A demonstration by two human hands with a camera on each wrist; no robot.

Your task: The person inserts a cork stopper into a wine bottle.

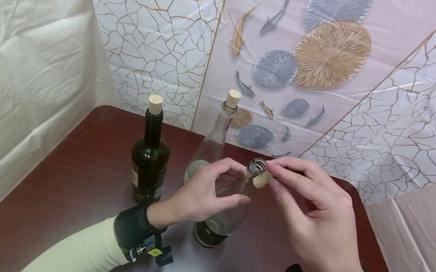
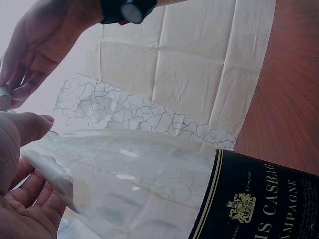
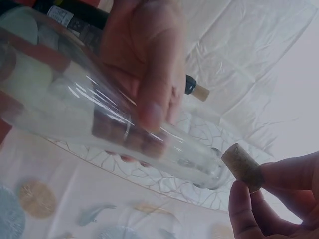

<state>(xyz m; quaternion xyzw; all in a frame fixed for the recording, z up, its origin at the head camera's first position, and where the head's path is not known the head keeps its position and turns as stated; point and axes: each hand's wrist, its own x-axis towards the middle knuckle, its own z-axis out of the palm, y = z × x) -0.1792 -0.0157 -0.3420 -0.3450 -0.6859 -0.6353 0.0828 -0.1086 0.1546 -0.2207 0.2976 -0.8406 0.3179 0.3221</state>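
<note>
A clear glass champagne bottle [image 1: 237,216] with a black label [image 2: 249,199] stands near the middle of the table. My left hand [image 1: 211,190] holds it around its upper part, thumb on the near side and fingers behind. Between thumb and fingertips, my right hand [image 1: 320,209] pinches a cork [image 3: 241,165]. That cork is right beside the bottle's open mouth [image 1: 257,165], outside it and tilted. In the right wrist view a small gap seems to part cork and rim.
A dark green bottle [image 1: 150,152] with a cork [image 1: 155,104] in its neck stands to the left. Behind my left hand is another clear bottle [image 1: 214,140], also corked. The brown table [image 1: 68,171] meets patterned cloth [image 1: 161,32] at the back.
</note>
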